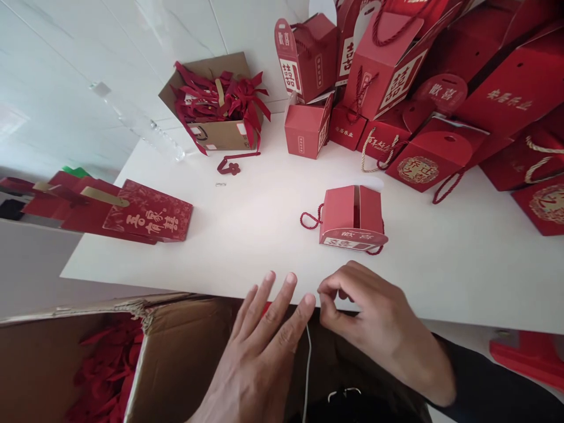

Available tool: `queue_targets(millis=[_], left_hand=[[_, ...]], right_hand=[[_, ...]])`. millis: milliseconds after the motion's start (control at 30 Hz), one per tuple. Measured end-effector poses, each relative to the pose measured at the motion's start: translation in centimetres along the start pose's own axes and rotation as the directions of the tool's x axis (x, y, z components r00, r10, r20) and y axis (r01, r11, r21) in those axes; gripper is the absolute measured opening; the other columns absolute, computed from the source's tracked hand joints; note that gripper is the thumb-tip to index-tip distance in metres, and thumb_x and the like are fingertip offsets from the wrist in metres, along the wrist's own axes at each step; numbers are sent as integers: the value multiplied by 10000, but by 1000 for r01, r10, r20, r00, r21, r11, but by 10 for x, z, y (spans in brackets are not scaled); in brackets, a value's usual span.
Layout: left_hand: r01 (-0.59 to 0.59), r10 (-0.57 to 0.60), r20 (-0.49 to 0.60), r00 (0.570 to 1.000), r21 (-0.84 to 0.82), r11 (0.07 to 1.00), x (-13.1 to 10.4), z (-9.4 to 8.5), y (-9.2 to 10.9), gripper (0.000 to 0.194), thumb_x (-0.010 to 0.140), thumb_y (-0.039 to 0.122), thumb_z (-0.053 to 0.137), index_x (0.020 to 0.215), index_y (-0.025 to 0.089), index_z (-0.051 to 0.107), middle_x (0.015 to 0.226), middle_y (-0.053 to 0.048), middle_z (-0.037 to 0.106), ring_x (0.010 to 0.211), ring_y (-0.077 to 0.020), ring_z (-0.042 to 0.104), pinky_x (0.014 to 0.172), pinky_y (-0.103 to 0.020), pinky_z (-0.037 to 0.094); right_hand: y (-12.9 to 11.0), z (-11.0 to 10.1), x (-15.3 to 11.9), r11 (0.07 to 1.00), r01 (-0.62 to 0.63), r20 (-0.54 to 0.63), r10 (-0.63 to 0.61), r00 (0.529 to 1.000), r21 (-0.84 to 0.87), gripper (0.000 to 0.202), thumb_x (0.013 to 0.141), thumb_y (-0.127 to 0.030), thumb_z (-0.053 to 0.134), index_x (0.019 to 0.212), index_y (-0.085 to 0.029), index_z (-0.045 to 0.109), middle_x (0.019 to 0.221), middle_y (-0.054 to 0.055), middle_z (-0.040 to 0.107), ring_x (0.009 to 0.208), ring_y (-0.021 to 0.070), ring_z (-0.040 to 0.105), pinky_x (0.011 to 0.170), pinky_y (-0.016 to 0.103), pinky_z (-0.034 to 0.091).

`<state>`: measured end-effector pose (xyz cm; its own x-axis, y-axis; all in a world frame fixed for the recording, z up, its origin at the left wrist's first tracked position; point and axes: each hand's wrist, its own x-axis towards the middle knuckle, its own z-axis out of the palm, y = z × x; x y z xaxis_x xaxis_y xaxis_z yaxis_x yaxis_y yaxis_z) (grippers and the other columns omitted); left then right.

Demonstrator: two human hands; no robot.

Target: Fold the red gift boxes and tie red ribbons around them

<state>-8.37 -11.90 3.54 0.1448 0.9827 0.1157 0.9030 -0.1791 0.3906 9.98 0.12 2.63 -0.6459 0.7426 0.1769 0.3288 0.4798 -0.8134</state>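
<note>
At the table's front edge, my left hand [267, 343] is open, fingers spread and palm down, with nothing visible in it. Just right of it, my right hand [379, 326] is curled, thumb and index fingertips pinched together. Anything between those fingertips is too small or hidden to make out. Beyond my right hand, apart from it, a red gift box [338, 205] rests on the white table [251, 235]. It has dark red rope loops at two sides and a narrow opening along its top. A dark red ribbon with a flower-shaped piece [233, 168] lies farther back.
A small cardboard box [224, 136] full of red ribbons stands by the wall. Several red gift boxes [388, 64] are piled at the back right. Red paper bags [150, 211] lie at the left. A large carton [176, 352] with red pieces inside stands below the front edge.
</note>
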Motion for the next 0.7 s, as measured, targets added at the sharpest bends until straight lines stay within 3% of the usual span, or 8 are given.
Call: queue_targets(millis=[67,167,300,433,700], left_hand=[[-139,133,45,990,231,963,-7,0,-6,768,893,38,446,1615,235,275,1670,-49,304,1577,-314,167,1266,-555,172],[-238,214,108,971,358,903,-12,-1,-10,697,947,91,456,1608,230,285,1694,-21,236,1589,-290,100,1275,-565,8],[-325,268,192,944,401,856,-10,-7,-10,607,1035,315,434,1612,224,270,1726,-35,100,1594,-281,40,1265,-580,-47],[-403,316,259,912,440,802,-7,-11,-10,666,1000,344,506,1615,236,274,1732,-53,95,1595,-288,-7,1259,-590,-62],[-515,338,411,847,470,717,-4,-18,-8,781,909,355,601,1617,276,281,1715,-33,175,1595,-308,1,1271,-594,-47]], right_hand=[[1,-7,4,978,-144,61,136,989,149,131,963,-166,572,851,-222,609,774,-40,616,699,126,550,651,253,441],[1,-13,8,893,-320,232,255,939,315,171,1022,-301,563,889,-254,659,798,-54,659,728,118,591,660,224,460],[1,-15,11,812,-416,356,277,892,410,186,1034,-382,560,953,-262,677,874,-42,693,827,130,632,695,222,473],[3,-16,12,757,-482,459,272,846,441,103,1005,-300,588,962,-249,667,864,-38,664,822,123,623,737,225,480],[13,-14,11,778,-559,584,321,746,286,58,940,-223,603,902,-219,646,763,-46,625,683,109,525,629,231,425]])
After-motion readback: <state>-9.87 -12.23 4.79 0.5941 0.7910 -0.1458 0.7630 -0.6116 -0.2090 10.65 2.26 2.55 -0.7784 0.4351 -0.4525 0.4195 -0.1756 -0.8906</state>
